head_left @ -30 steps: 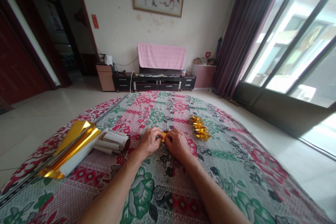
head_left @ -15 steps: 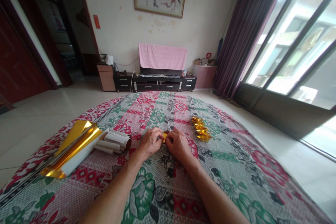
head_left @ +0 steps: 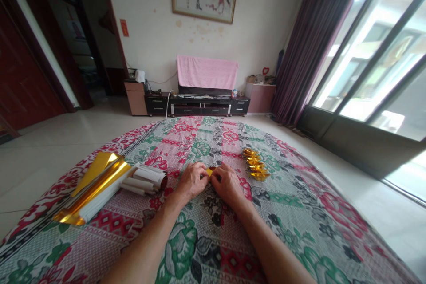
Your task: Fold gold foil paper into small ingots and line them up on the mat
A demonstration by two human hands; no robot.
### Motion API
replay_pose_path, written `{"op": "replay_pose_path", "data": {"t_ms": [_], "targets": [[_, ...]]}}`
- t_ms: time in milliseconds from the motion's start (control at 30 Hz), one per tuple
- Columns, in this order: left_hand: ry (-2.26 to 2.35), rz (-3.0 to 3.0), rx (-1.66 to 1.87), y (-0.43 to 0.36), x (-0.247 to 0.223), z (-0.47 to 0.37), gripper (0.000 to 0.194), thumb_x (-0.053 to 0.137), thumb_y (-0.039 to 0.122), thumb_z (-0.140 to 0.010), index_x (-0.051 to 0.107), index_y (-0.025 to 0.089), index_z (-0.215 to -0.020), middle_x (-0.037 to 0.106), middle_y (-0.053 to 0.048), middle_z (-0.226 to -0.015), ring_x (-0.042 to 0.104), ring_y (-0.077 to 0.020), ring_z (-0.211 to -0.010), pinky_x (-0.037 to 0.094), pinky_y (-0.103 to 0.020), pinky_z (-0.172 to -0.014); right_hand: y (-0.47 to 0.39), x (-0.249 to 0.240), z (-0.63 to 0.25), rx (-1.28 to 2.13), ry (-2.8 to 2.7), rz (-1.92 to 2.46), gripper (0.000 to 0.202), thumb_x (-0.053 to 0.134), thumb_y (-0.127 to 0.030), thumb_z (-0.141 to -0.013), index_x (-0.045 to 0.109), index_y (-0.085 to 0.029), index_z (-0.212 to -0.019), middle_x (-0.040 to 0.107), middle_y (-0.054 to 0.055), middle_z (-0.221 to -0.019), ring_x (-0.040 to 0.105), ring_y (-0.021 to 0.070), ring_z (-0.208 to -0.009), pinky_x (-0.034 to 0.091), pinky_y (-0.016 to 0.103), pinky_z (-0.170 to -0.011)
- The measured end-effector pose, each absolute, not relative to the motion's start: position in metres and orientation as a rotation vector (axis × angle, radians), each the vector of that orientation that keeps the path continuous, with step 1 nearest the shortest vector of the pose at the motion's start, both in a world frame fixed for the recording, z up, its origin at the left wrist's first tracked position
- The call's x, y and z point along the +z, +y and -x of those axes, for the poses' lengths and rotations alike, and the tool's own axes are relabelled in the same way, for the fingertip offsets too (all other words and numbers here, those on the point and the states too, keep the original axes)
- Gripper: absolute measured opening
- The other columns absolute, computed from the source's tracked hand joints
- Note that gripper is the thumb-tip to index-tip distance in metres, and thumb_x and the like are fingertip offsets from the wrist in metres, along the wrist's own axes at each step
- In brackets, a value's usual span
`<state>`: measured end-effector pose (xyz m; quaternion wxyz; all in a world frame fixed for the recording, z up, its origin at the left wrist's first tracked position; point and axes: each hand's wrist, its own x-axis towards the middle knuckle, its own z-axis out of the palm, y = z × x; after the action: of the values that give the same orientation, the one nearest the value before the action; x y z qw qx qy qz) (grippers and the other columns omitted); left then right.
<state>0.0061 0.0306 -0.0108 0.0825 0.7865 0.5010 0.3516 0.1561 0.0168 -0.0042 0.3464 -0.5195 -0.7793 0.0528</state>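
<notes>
**Both hands pinching a gold foil piece on the floral cloth**

The left hand [head_left: 191, 180] and the right hand [head_left: 227, 183] meet at the middle of the cloth-covered bench [head_left: 206, 239]. Between them sits a small folded piece of gold foil paper [head_left: 210, 171], shiny and flat-creased, resting on the cloth. The fingers of both hands are curled and closed on its edges, one hand at each end; most of the piece is hidden under the fingertips.

The floral cloth [head_left: 293, 204] is woven, with red and green flowers on a grey ground.

Just right of the right hand, and apart from it, lies a row of folded gold ingots [head_left: 254, 165], small, glossy and boat-shaped. Left of the left hand lies a bundle of rolled sheets [head_left: 146, 178], white outside, one showing a dark red end. Touching that bundle, further left, is a stack of gold foil sheets [head_left: 95, 186], long and mirror-like, with white edges. Nothing lies between the hands and these items.

Compared with the earlier frames, the hands and the foil piece keep the same place and grip; only the view shifts slightly.
</notes>
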Motion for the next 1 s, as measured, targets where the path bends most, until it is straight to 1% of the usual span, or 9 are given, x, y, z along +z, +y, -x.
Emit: {"op": "replay_pose_path", "data": {"t_ms": [67, 133, 167, 200, 233, 267, 433, 600, 1000], "targets": [[1.514, -2.337, 1.061, 0.029, -0.01, -0.008, 0.01, 0.058, 0.012, -0.07, 0.067, 0.017, -0.068, 0.064, -0.005, -0.095, 0.057, -0.0187, -0.091, 0.045, -0.034, -0.086, 0.017, -0.003, -0.159, 0.169, -2.029, 1.307, 0.013, 0.054, -0.014, -0.077, 0.061, -0.017, -0.066, 0.058, 0.004, -0.079, 0.054, 0.0142, -0.078, 0.039, 0.024, -0.073], [1.528, -2.322, 1.068, 0.028, -0.009, -0.008, 0.011, 0.058, 0.011, -0.069, 0.067, 0.017, -0.067, 0.064, -0.005, -0.095, 0.056, -0.0189, -0.092, 0.045, -0.034, -0.087, 0.016, 0.0, -0.164, 0.224, -2.054, 1.24, 0.009, 0.055, -0.013, -0.074, 0.062, -0.018, -0.072, 0.059, 0.004, -0.082, 0.054, 0.0144, -0.079, 0.04, 0.024, -0.074], [1.529, -2.316, 1.07, 0.028, -0.009, -0.009, 0.011, 0.058, 0.011, -0.069, 0.067, 0.017, -0.067, 0.064, -0.005, -0.095, 0.056, -0.0189, -0.092, 0.045, -0.034, -0.087, 0.016, 0.001, -0.167, 0.256, -2.068, 1.199, 0.011, 0.057, -0.011, -0.072, 0.063, -0.018, -0.078, 0.059, 0.004, -0.085, 0.055, 0.0146, -0.081, 0.04, 0.024, -0.075], [1.526, -2.312, 1.073, 0.028, -0.009, -0.009, 0.011, 0.058, 0.011, -0.069, 0.067, 0.017, -0.067, 0.064, -0.005, -0.095, 0.056, -0.0188, -0.092, 0.045, -0.034, -0.087, 0.016, 0.001, -0.171, 0.28, -2.068, 1.174, 0.018, 0.057, -0.009, -0.069, 0.063, -0.018, -0.084, 0.059, 0.004, -0.089, 0.055, 0.0147, -0.082, 0.041, 0.024, -0.075], [1.523, -2.31, 1.077, 0.027, -0.009, -0.009, 0.011, 0.058, 0.011, -0.069, 0.066, 0.017, -0.066, 0.064, -0.005, -0.095, 0.056, -0.0187, -0.092, 0.045, -0.034, -0.087, 0.016, 0.002, -0.174, 0.296, -2.059, 1.166, 0.021, 0.057, -0.007, -0.068, 0.062, -0.018, -0.086, 0.059, 0.004, -0.088, 0.055, 0.0144, -0.081, 0.042, 0.024, -0.073], [1.521, -2.31, 1.082, 0.027, -0.01, -0.009, 0.011, 0.058, 0.011, -0.069, 0.066, 0.017, -0.066, 0.064, -0.005, -0.095, 0.056, -0.0187, -0.092, 0.045, -0.035, -0.087, 0.016, 0.002, -0.176, 0.303, -2.044, 1.161, 0.022, 0.056, -0.007, -0.067, 0.062, -0.018, -0.086, 0.059, 0.004, -0.087, 0.055, 0.0141, -0.079, 0.042, 0.024, -0.072], [1.517, -2.316, 1.097, 0.028, -0.011, -0.009, 0.011, 0.058, 0.012, -0.069, 0.065, 0.018, -0.064, 0.064, -0.004, -0.095, 0.055, -0.0187, -0.093, 0.045, -0.034, -0.086, 0.018, -0.001, -0.18, 0.337, -2.049, 1.06, 0.017, 0.055, -0.007, -0.069, 0.064, -0.019, -0.078, 0.059, 0.004, -0.091, 0.056, 0.0148, -0.088, 0.043, 0.026, -0.08], [1.527, -2.305, 1.088, 0.028, -0.012, -0.009, 0.012, 0.057, 0.011, -0.069, 0.065, 0.018, -0.064, 0.063, -0.004, -0.095, 0.055, -0.0184, -0.094, 0.044, -0.034, -0.087, 0.018, -0.001, -0.178, 0.348, -2.041, 1.06, 0.014, 0.056, -0.01, -0.073, 0.066, -0.019, -0.073, 0.06, 0.004, -0.089, 0.058, 0.0138, -0.085, 0.044, 0.025, -0.078], [1.52, -2.316, 1.101, 0.027, -0.01, -0.009, 0.012, 0.057, 0.011, -0.069, 0.064, 0.018, -0.064, 0.063, -0.004, -0.093, 0.055, -0.0189, -0.093, 0.045, -0.035, -0.086, 0.017, 0.003, -0.173, 0.321, -2.058, 1.152, 0.014, 0.055, -0.011, -0.075, 0.066, -0.017, -0.071, 0.062, 0.005, -0.088, 0.058, 0.0137, -0.085, 0.044, 0.025, -0.079]]}}
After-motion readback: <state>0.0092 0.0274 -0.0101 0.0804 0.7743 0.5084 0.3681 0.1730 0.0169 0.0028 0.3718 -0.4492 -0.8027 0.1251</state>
